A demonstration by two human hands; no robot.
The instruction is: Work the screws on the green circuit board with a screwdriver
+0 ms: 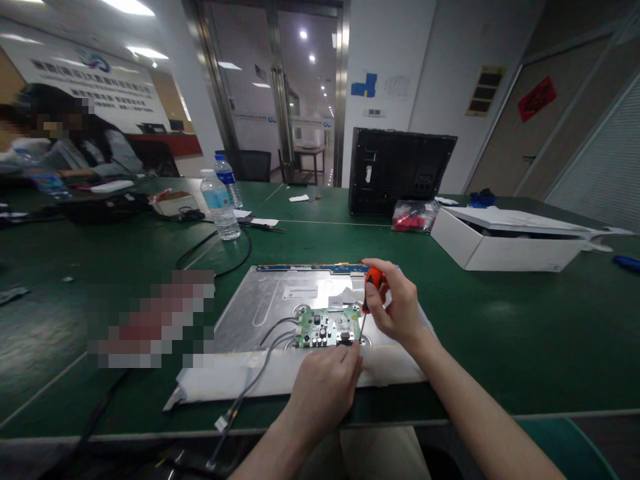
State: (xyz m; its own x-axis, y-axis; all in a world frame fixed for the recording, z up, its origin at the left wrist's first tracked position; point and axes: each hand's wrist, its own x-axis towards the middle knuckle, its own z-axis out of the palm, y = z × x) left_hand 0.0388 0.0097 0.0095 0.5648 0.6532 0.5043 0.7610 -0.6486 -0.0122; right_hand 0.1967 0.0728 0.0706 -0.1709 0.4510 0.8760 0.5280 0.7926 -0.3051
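One metal display panel (280,300) lies flat, back side up, near the front edge of the green table (525,320). One green circuit board (327,327) sits on the near part of the panel. The right hand (395,303) is closed around one screwdriver (373,283) with an orange-and-black handle, held upright with its tip down at the board's right edge. The left hand (325,387) rests at the panel's near edge, its fingertips pinched together against the board's near right corner. Grey cables (260,373) run from the board's left side off the near edge.

Farther back stand two water bottles (219,203), one black monitor back (400,170), one bag of red parts (413,217) and one open white box (500,247) at right. One person (60,143) sits at far left.
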